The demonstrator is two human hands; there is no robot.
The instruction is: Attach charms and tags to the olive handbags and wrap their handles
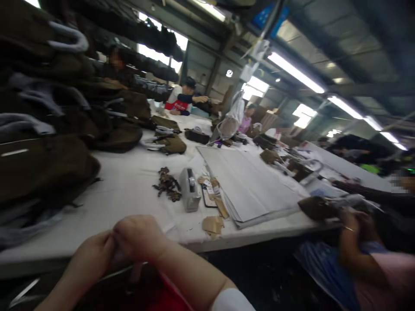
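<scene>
At the near table edge my left hand and my right hand meet, with fingers closed and pressed together. Whatever lies between the fingertips is hidden and blurred. Just below them is a dark brown bag, partly covered by my wrists. Beyond the hands, on the white-covered table, a grey tape dispenser stands beside a tangle of small dark straps. To its right lie a phone and pieces of brown card.
Brown bags with white-wrapped handles are piled high on the left. A stack of large white sheets covers the table's middle right. A co-worker's hands hold a brown bag at the right; other people sit farther back.
</scene>
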